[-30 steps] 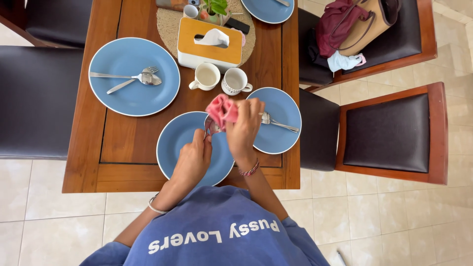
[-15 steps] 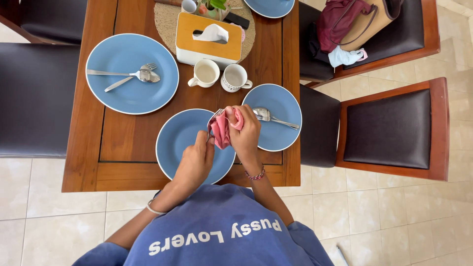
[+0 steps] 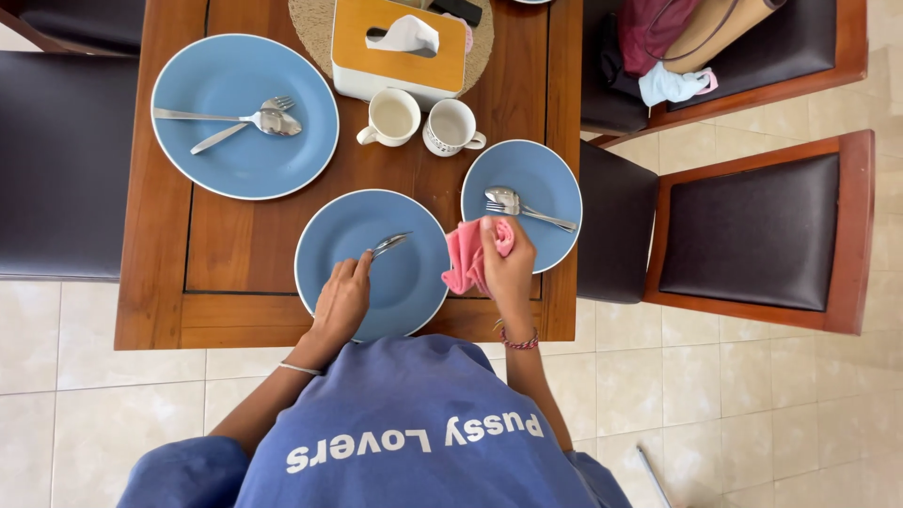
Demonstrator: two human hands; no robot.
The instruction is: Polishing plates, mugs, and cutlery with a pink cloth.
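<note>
A piece of cutlery (image 3: 388,245) is held by its handle in the left hand (image 3: 340,303), whose fingers are closed around it; the metal end points up and to the right over the middle plate (image 3: 414,282). This blue plate lies at the near edge of the counter (image 3: 235,245), directly in front of the person. Whether the cutlery touches the plate cannot be told.

A pink cloth (image 3: 467,256) is gripped in the right hand (image 3: 508,268), bunched between the fingers and thumb. The cloth is held just beside the right rim of the middle plate, between it and a smaller blue plate (image 3: 536,183) near the counter's right edge. On that smaller plate a spoon and a fork (image 3: 522,209) are laid side by side, their handles pointing to the right.

The two hands are apart, each clamped on its own thing.

A large blue plate (image 3: 235,160) is set toward the far left corner, with a fork and a spoon (image 3: 240,122) crossed on it. Two white cups (image 3: 423,120) stand side by side near the middle of the counter, just beyond the middle plate. Behind them a tissue box (image 3: 400,66) with a yellow top rests on a round woven mat (image 3: 315,28). Dark-cushioned wooden chairs (image 3: 762,226) are placed around the counter.
</note>
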